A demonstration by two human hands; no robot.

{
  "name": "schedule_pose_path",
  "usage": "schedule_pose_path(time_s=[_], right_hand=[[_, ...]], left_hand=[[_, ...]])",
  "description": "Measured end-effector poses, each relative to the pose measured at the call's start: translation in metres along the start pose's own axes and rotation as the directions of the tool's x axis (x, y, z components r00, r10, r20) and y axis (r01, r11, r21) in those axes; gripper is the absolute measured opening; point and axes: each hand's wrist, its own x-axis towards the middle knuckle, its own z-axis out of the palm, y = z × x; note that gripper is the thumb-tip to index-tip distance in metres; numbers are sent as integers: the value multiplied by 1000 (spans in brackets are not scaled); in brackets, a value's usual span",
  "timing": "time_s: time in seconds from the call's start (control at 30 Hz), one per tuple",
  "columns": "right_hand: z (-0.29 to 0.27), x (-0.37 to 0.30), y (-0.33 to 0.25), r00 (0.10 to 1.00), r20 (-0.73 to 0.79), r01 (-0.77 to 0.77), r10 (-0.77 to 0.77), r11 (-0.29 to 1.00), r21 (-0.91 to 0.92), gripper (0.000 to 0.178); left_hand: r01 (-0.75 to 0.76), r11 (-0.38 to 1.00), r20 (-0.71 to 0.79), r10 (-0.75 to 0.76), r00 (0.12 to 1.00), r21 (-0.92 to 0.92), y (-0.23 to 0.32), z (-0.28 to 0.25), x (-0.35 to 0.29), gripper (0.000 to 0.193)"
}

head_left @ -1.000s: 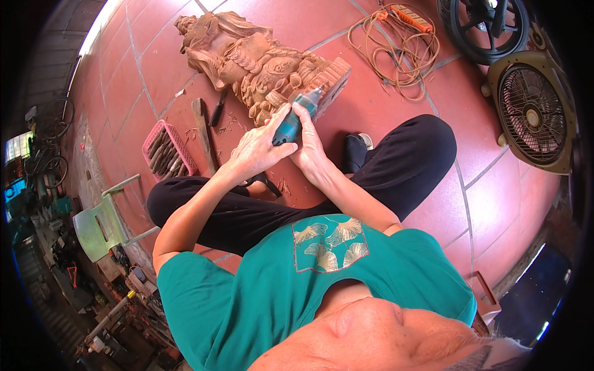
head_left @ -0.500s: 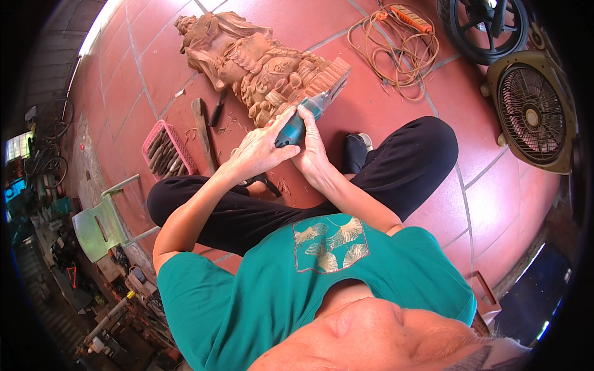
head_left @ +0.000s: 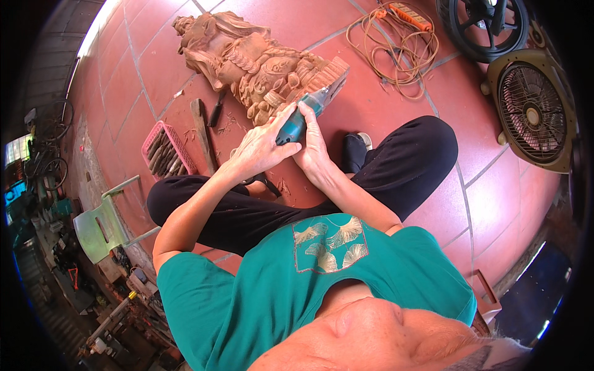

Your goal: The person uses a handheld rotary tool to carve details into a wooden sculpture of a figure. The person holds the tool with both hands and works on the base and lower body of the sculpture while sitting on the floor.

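A carved brown wooden statue (head_left: pixel 247 59) lies on its back on the floor ahead of me, its base pointing right. Against the lower edge of that base rests the front end of a teal handheld power tool (head_left: pixel 292 128). My left hand (head_left: pixel 260 147) is closed around the tool's body from the left, thumb along its rear. On the other side my right hand (head_left: pixel 313 148) grips it, fingers wrapped along its length. The working tip is too blurred to make out. Wood shavings (head_left: pixel 230 122) are scattered beside the statue.
Left of my crossed legs stand a pink basket (head_left: pixel 185 154) of carving tools, a wooden mallet-like stick (head_left: pixel 202 133) and a dark-handled tool (head_left: pixel 216 111). An orange power strip (head_left: pixel 409 17) with tangled cord (head_left: pixel 396 55) lies far right, near a box fan (head_left: pixel 531 114) and a wheel (head_left: pixel 486 28).
The statue appears very slightly further left. Both hands stay closed on the power tool in nearly the same place.
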Motion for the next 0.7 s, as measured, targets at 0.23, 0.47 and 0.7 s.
schedule_pose_path(time_s=[0.23, 0.47, 0.7], right_hand=[[-1, 3, -1, 1000, -11, -10, 10, 1000, 21, 47], [-3, 6, -2, 1000, 13, 5, -5, 1000, -2, 50], [-6, 12, -1, 999, 38, 8, -8, 1000, 4, 51]], left_hand=[[-9, 1000, 2, 9, 1000, 7, -3, 0, 3, 90], [35, 999, 26, -36, 999, 12, 1, -2, 4, 90], [3, 1000, -14, -3, 1000, 3, -1, -1, 5, 88]])
